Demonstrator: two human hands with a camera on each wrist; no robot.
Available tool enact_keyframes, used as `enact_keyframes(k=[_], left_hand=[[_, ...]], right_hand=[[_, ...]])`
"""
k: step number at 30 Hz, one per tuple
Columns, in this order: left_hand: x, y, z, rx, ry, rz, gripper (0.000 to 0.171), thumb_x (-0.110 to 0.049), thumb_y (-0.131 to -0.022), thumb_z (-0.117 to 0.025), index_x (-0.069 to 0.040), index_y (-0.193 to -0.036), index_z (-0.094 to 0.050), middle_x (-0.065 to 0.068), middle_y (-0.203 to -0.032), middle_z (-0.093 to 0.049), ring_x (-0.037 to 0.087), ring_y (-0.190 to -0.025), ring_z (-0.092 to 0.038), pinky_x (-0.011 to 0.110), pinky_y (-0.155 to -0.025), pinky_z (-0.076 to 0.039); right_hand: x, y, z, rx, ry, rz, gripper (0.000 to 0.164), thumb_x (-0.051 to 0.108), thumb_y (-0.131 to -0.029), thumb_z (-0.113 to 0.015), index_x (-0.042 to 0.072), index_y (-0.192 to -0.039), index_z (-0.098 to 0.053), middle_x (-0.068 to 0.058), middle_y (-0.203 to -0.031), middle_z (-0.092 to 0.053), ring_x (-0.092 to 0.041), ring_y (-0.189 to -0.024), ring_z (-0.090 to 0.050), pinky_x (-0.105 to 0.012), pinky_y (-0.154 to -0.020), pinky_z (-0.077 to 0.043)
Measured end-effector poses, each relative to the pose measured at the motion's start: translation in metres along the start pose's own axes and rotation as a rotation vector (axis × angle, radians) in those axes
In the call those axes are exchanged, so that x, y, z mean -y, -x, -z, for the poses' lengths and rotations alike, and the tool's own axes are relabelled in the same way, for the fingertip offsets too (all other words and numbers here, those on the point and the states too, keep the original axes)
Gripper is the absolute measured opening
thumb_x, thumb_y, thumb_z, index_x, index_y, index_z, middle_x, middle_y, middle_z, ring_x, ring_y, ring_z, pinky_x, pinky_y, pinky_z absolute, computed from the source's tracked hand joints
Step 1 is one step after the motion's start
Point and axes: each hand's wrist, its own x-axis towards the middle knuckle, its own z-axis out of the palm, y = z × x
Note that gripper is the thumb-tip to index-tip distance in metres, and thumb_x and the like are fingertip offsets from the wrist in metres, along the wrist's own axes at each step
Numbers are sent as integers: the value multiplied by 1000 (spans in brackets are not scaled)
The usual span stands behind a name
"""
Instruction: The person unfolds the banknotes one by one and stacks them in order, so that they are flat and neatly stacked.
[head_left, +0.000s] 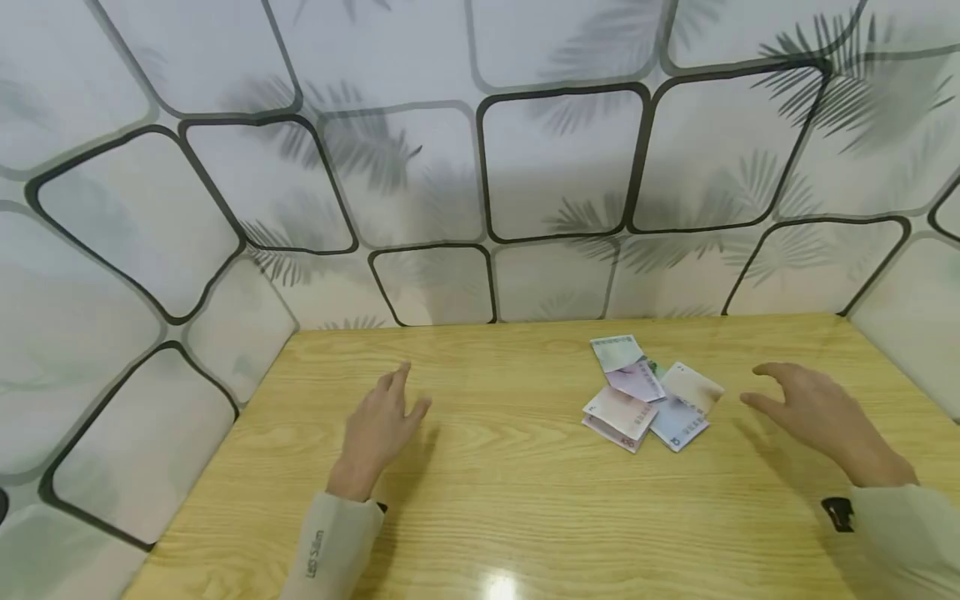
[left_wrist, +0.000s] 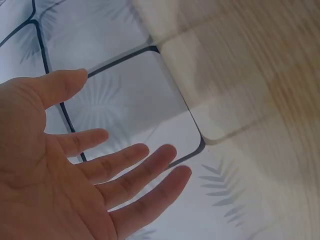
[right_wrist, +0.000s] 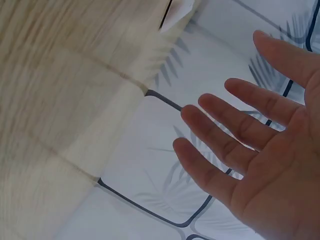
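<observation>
Several folded banknotes lie in a loose, overlapping heap on the table, right of the middle in the head view. Among them are a greenish note (head_left: 617, 353), a purple one (head_left: 637, 381), a pinkish one (head_left: 620, 412), a blue one (head_left: 678, 422) and a beige-brown one (head_left: 692, 387). My right hand (head_left: 823, 417) hovers just right of the heap, holding nothing, its fingers loosely extended. Well to the left of the notes, my left hand (head_left: 378, 429) hangs over the bare wood. Both wrist views show an empty palm with spread fingers, the left hand (left_wrist: 100, 175) and the right hand (right_wrist: 260, 145).
The wooden table (head_left: 480, 500) runs back to a wall (head_left: 555, 167) printed with dark rounded outlines and grey leaves. Similar panels border the table at left and right. A bright reflection shows near the front edge. A dark band (head_left: 837, 513) sits at the right wrist.
</observation>
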Motion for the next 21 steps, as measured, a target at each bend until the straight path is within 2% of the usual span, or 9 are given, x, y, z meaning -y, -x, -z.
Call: enact_keyframes(k=[4,8,15,18,21], left_hand=[[-3,0,-1,18,91,26,59,-31,-103,-61,3,-148,-44,31,-132,-57,43,-102,-65,52,-73,-58],[-5,2,-4,43,154,37,54,-29,-103,-62,4,-144,-49,28,-125,-63,39,-99,-67,51,-76,-58],[-10,0,-7,74,238,46,47,-26,-104,-61,4,-139,-54,27,-122,-65,36,-97,-69,49,-76,-59],[-15,-4,-8,79,252,29,42,-25,-103,-62,3,-134,-59,24,-119,-67,35,-97,-69,48,-76,-59],[-21,-7,-9,76,247,-25,36,-23,-103,-63,2,-128,-65,22,-114,-70,34,-95,-70,47,-76,-59]], right_hand=[[6,-1,2,-38,-49,17,48,23,-99,-68,-18,-121,-58,-39,-110,-63,-51,-91,-66,-61,-71,-55],[12,-4,0,-58,-81,40,43,20,-96,-71,-16,-117,-62,-37,-111,-65,-47,-88,-68,-61,-72,-55],[20,-11,0,-75,-117,60,37,18,-95,-73,-13,-113,-65,-33,-109,-67,-42,-84,-70,-58,-69,-56],[22,-13,-1,-77,-146,59,34,15,-94,-73,-13,-111,-66,-32,-107,-68,-40,-82,-71,-54,-67,-57],[23,-13,-1,-54,-188,33,33,13,-94,-73,-14,-110,-66,-32,-104,-69,-41,-84,-70,-52,-66,-58]])
